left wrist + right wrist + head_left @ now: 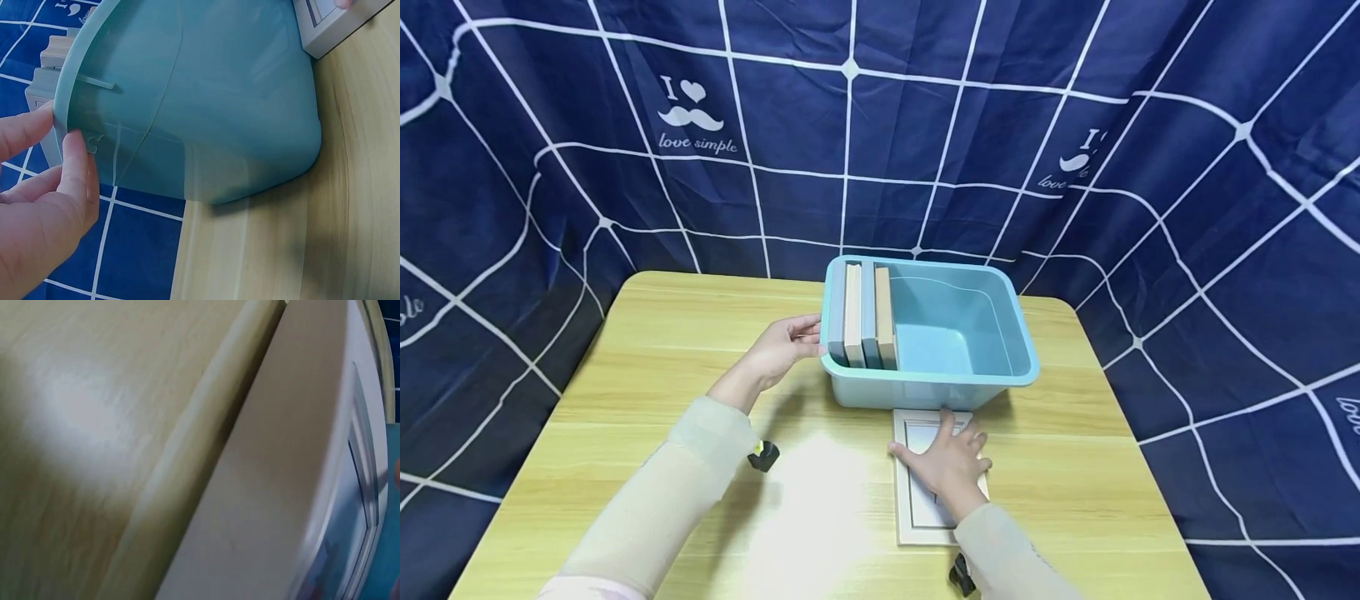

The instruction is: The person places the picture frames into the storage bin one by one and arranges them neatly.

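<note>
My left hand [780, 346] pinches the left rim of a light blue plastic bin [895, 392]. In the left wrist view the thumb and fingers of that hand [56, 181] sit on either side of the bin's rim [69, 69]. Several books [868, 317] stand upright side by side at the bin's left end. In front of the bin, a thick book [917, 500] with a pale, frame-patterned cover lies flat on the table. My right hand [951, 462] rests on it with fingers spread. The right wrist view shows the book's pale side [250, 462] close up.
The wooden table [662, 358] has rounded far corners. Dark blue curtains [790, 125] with white grid lines hang behind it and along both sides. A black wrist mount [763, 456] sits at the left wrist, another [961, 575] at the right.
</note>
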### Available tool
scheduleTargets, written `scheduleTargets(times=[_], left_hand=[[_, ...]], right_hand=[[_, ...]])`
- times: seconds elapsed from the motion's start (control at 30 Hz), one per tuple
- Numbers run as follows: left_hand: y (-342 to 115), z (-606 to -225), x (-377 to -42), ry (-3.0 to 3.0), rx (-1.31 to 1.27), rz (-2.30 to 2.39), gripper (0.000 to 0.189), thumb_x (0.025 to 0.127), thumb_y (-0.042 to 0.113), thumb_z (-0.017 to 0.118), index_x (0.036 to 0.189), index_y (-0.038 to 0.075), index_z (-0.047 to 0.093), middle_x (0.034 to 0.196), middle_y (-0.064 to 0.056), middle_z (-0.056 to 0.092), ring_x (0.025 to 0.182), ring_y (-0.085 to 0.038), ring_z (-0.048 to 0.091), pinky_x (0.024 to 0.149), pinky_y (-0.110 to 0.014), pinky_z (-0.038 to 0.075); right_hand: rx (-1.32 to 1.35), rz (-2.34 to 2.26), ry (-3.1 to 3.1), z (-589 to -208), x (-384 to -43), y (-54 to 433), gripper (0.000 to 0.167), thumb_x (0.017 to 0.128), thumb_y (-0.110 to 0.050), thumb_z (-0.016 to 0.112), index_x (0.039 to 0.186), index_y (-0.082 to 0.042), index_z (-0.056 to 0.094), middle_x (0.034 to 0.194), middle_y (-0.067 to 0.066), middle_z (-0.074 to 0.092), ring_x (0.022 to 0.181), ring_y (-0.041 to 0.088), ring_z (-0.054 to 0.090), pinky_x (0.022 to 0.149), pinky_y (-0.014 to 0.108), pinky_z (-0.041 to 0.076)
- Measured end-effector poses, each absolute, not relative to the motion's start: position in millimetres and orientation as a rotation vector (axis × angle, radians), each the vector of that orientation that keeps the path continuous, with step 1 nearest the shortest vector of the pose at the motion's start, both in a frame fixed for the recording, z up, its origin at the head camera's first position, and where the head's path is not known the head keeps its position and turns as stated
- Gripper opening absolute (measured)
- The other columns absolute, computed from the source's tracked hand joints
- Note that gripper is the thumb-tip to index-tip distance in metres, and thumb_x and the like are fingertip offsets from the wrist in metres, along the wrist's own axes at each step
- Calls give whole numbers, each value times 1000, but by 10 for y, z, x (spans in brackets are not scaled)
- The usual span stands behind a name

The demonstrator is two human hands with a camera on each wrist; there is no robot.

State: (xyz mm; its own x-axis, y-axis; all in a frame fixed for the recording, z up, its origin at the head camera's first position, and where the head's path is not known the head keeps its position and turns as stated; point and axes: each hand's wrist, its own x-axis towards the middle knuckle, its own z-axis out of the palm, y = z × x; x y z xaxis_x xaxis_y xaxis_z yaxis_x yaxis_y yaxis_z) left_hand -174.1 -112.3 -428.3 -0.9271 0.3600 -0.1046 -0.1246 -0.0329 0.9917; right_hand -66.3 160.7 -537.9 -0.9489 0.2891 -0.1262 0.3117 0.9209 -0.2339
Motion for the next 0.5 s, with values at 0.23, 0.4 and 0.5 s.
scheduleTargets(times=[0.23, 0.4, 0.5], left_hand=[[-1122, -4287, -1743, 1914, 256, 2030, 59, 87, -14, 56, 141, -11, 33, 133, -30, 45, 123, -35, 48, 97, -30, 45], [-1127, -4281, -1748, 1908, 245, 2038, 59, 87, -15, 56, 141, -11, 34, 133, -30, 45, 123, -35, 48, 96, -29, 46], [-1130, -4272, -1747, 1908, 239, 2039, 59, 86, -15, 56, 141, -11, 34, 133, -29, 45, 123, -35, 48, 97, -29, 46]], right_hand=[[500, -382, 3001, -5405, -675, 1570, 126, 56, -87, 58, 147, -7, 23, 143, 43, 10, 127, 62, 16, 85, 79, 27], [496, -411, 2986, -5407, -690, 1573, 126, 58, -83, 62, 147, -5, 22, 142, 44, 8, 126, 62, 19, 84, 79, 27], [495, -424, 2974, -5406, -699, 1581, 125, 58, -82, 63, 148, -5, 22, 143, 44, 7, 125, 61, 18, 84, 80, 27]])
